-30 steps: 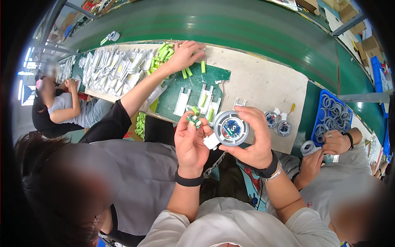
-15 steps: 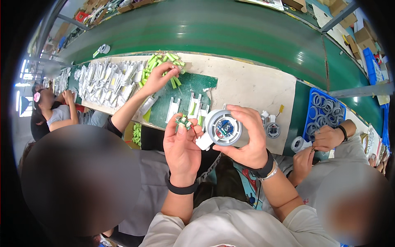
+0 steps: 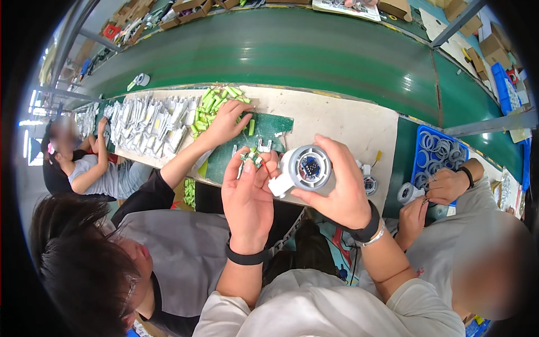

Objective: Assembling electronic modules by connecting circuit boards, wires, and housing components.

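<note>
Both hands at work, raised over the near edge of the worktop (image 3: 351, 109). Left hand (image 3: 247, 210): palm up, thumb and fingertips closed in a pinch on a small green circuit board (image 3: 251, 159); the other fingers are loosely curled. Right hand (image 3: 343, 196): opened in a wide curve, thumb below and fingers along the far side, gripping a round white housing (image 3: 290, 163) with a grey rim. The housing's open face is turned upward, and its short white neck (image 3: 281, 185) points toward the left hand; from where I stand, I cannot tell whether the left fingers touch it. Beyond, at left, a neighbour's hand (image 3: 227, 122) lies over a heap of green cylinders (image 3: 209, 109), beside piled white plastic pieces (image 3: 150, 124). At right, a blue tray (image 3: 417, 147) holds grey rings (image 3: 442, 150).
</note>
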A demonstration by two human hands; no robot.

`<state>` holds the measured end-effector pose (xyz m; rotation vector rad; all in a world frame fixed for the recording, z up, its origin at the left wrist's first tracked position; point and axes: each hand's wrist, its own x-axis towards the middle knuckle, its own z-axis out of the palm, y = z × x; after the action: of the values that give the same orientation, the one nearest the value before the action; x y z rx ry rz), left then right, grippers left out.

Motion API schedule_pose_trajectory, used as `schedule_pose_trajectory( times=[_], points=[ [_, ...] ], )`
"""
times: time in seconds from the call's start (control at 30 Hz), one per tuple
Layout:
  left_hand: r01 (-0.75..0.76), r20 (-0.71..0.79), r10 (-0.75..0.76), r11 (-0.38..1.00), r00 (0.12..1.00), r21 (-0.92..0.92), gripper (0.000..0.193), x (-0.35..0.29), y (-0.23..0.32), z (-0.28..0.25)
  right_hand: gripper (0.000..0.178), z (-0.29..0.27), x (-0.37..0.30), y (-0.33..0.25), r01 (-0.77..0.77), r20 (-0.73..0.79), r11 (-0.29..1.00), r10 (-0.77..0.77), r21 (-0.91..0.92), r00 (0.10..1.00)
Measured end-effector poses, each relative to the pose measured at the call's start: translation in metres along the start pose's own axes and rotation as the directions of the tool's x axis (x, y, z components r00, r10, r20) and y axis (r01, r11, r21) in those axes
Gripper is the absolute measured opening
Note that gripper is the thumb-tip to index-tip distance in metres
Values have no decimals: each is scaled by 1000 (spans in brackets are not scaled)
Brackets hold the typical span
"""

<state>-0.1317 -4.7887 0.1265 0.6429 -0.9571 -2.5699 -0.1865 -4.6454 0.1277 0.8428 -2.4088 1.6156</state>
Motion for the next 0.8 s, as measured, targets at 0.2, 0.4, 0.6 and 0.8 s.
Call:
schedule_pose_trajectory(
  times=[0.2,0.4,0.6,0.8],
  points=[
    [198,-8,-198,980,980,22,33,65,-18,53,60,-39,64,53,-177,215,965,218,-196,952],
    [387,51,-389,921,920,52,37,194,-62,77,66,-41,162,159,-181,345,899,330,-400,878],
    [241,24,-264,911,964,334,40,273,-129,70,65,-26,187,233,-252,142,728,433,-637,890],
    [356,-119,-336,865,934,353,22,292,-183,29,61,-10,167,283,-429,22,569,619,-701,785]
  ],
)
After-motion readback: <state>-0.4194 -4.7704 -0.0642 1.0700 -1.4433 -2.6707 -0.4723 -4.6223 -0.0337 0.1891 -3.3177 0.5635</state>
